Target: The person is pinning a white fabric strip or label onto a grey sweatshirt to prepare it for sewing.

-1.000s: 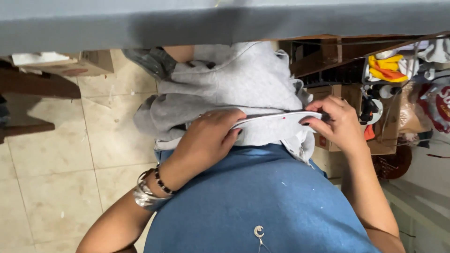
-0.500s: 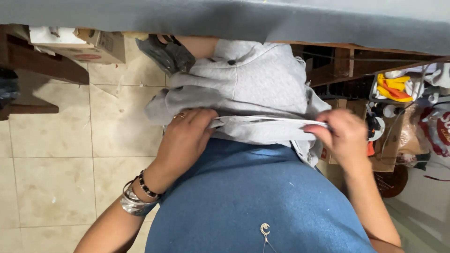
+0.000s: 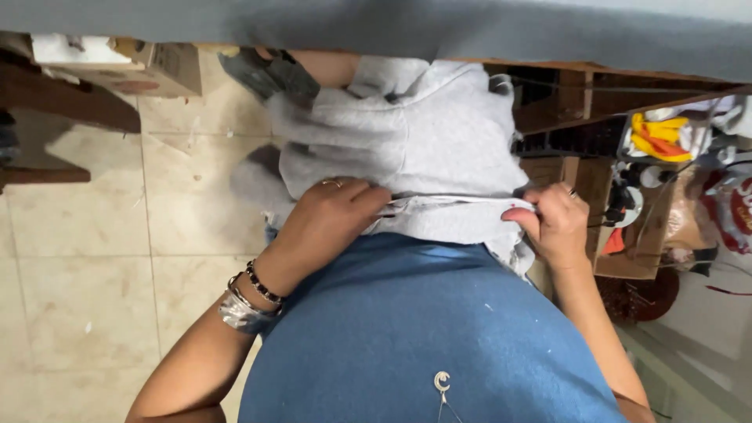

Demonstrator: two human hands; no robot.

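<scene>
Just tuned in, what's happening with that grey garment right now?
A person holds a grey hooded sweatshirt against their blue top. The left hand and right hand each pinch one end of its folded edge, stretched flat between them. The rest of the garment hangs bunched beyond the hands, over a tiled floor, with cluttered wooden shelves to the right.

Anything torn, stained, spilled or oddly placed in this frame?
Mostly no. Both hands, left hand and right hand, pinch the folded edge of a grey sweatshirt, which looks intact. Small reddish specks show on its pale hem; stain or print, I cannot tell. The tiled floor looks scuffed, with nothing spilled.
</scene>
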